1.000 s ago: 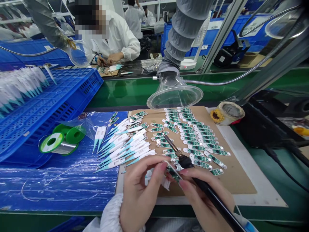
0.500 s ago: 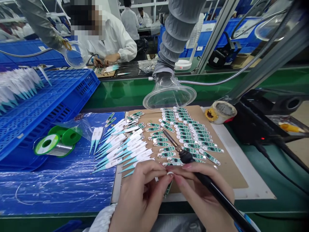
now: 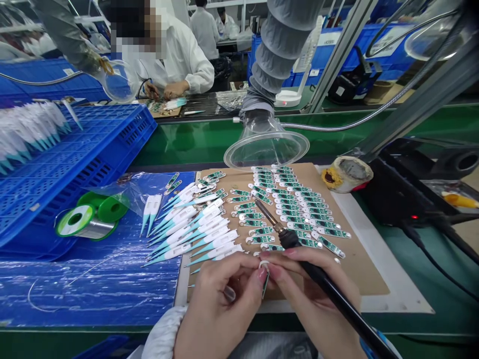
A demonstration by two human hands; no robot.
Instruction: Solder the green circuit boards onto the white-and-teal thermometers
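My left hand (image 3: 228,299) and my right hand (image 3: 318,294) meet at the board's near edge, fingertips pinching a small green circuit board (image 3: 265,281) with a white rounded end. A soldering iron (image 3: 325,281) with a black handle also rests in my right hand, its metal tip pointing up and left over the boards. Beyond my fingers, rows of green circuit boards (image 3: 288,205) lie on brown cardboard (image 3: 359,269). White and teal thermometers (image 3: 205,227) are piled left of them.
A clear suction hood (image 3: 266,149) hangs over the cardboard's far edge. Solder spools (image 3: 77,220) and a blue crate (image 3: 123,129) stand left. On the right are a tip-cleaning pot (image 3: 346,174) and a black station (image 3: 392,199). A person (image 3: 172,55) works opposite.
The small board between my fingertips has turned more upright, and my left fingers have shifted around it. The whole view has moved slightly.
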